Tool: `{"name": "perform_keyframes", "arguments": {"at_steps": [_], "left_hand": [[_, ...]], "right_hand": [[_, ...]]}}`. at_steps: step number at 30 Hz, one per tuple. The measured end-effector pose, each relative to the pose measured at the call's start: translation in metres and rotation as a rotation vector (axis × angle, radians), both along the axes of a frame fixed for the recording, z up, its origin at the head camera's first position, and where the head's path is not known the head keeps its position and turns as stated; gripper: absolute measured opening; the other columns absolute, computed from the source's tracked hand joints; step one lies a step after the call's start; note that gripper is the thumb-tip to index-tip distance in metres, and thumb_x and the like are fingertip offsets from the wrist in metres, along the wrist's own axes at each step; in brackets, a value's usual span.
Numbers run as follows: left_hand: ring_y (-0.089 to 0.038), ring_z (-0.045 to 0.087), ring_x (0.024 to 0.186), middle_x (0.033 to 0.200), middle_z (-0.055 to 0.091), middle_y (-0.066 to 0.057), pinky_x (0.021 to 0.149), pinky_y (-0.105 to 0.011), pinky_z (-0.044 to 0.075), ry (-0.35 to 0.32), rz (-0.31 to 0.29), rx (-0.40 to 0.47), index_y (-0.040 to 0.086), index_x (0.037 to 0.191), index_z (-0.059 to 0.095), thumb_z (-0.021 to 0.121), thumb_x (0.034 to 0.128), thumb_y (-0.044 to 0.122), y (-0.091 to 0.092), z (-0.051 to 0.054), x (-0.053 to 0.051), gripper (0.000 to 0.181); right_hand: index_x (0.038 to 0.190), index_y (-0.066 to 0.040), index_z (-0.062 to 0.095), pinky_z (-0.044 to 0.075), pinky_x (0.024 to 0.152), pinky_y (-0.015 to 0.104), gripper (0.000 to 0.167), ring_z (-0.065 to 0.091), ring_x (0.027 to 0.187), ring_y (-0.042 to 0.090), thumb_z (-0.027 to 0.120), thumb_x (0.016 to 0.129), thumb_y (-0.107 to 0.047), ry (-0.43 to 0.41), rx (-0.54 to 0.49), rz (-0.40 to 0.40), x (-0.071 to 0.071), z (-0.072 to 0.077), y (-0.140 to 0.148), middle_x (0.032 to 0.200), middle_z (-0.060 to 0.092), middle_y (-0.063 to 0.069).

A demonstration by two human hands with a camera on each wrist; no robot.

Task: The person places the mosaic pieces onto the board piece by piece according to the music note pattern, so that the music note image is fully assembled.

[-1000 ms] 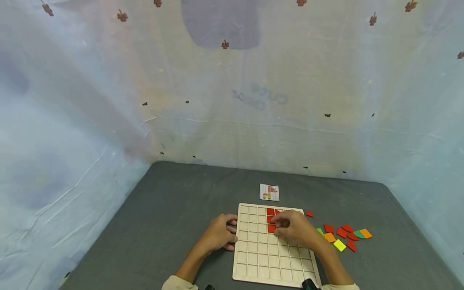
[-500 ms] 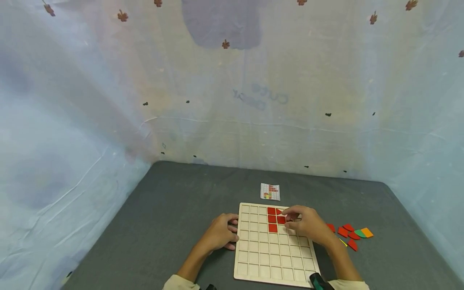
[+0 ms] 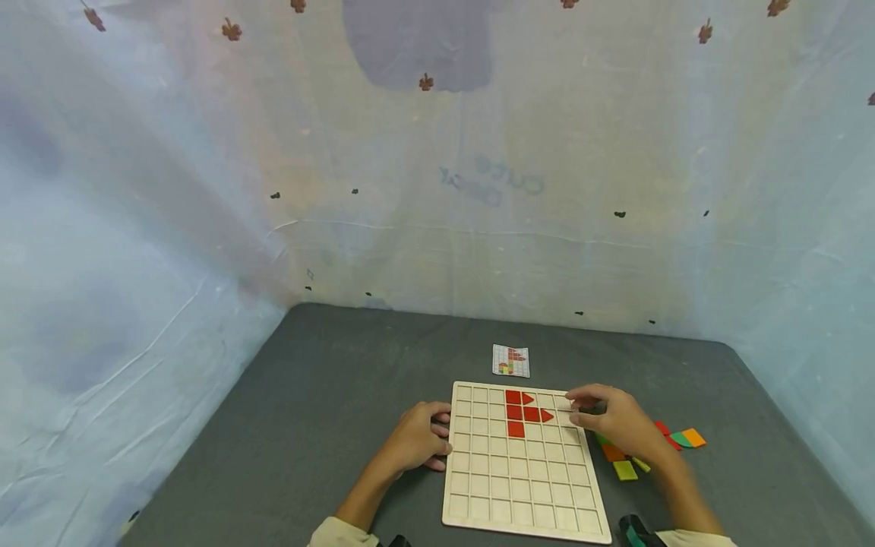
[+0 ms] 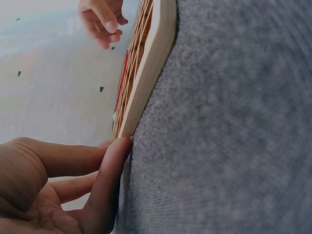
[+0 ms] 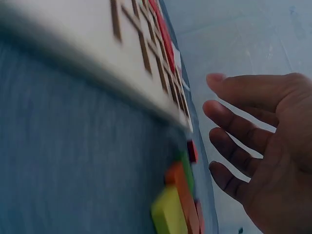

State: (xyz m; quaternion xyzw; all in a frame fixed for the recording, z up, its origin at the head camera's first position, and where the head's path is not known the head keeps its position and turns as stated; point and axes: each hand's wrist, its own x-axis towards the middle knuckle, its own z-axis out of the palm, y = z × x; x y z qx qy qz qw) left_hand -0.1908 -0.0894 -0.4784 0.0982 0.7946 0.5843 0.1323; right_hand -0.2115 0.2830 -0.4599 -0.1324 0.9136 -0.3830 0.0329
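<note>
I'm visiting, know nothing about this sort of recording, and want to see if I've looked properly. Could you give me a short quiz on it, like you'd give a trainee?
1. How many red pieces sit in the squares of the wooden board?
2. True or false: all of those red pieces are square.
3. Which edge of the wooden board does the left hand touch? A) the far edge B) the left edge C) the right edge

Key: 1. Six. 2. False; four are square and two are triangles. 3. B.
</note>
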Motion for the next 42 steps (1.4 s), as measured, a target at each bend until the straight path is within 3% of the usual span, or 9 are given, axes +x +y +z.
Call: {"name": "perform_keyframes", "arguments": {"at_steps": [6, 13, 22, 42], "left_hand": [[-0.027, 0.067, 0.103, 0.126, 0.059, -0.019, 0.056, -0.039, 0.066, -0.015, 0.000, 0.005, -0.009, 0.144, 0.057, 0.074, 0.0809, -0.016, 0.001, 0.002, 0.001, 0.066], [-0.027, 0.066, 0.104, 0.127, 0.059, -0.018, 0.056, -0.037, 0.066, -0.019, 0.005, 0.006, -0.008, 0.145, 0.057, 0.074, 0.0810, -0.014, 0.000, 0.000, 0.000, 0.067], [-0.027, 0.065, 0.104, 0.125, 0.059, -0.018, 0.057, -0.038, 0.066, -0.013, 0.000, 0.001, -0.008, 0.145, 0.057, 0.074, 0.0810, -0.014, -0.001, -0.001, 0.000, 0.066], [-0.027, 0.065, 0.104, 0.125, 0.058, -0.018, 0.057, -0.039, 0.066, -0.004, 0.002, -0.002, -0.007, 0.144, 0.057, 0.075, 0.0815, -0.014, -0.001, 0.001, 0.000, 0.065]], "right_hand": [[0.128, -0.014, 0.074, 0.058, 0.090, 0.051, 0.036, 0.063, 0.115, 0.032, 0.079, 0.097, -0.032, 0.021, 0.106, -0.039, 0.011, -0.001, 0.025, 0.128, 0.070, 0.009], [0.126, -0.014, 0.075, 0.051, 0.095, 0.068, 0.036, 0.058, 0.124, 0.044, 0.080, 0.095, -0.032, 0.054, 0.199, -0.052, 0.018, -0.003, 0.050, 0.125, 0.073, 0.009], [0.137, -0.005, 0.069, 0.053, 0.095, 0.068, 0.050, 0.060, 0.122, 0.045, 0.080, 0.095, -0.032, -0.019, 0.225, -0.046, 0.021, -0.002, 0.072, 0.130, 0.072, 0.015], [0.124, -0.007, 0.076, 0.051, 0.095, 0.069, 0.036, 0.061, 0.116, 0.043, 0.082, 0.090, -0.017, 0.037, 0.298, -0.033, 0.014, -0.007, 0.081, 0.121, 0.074, 0.012]]}}
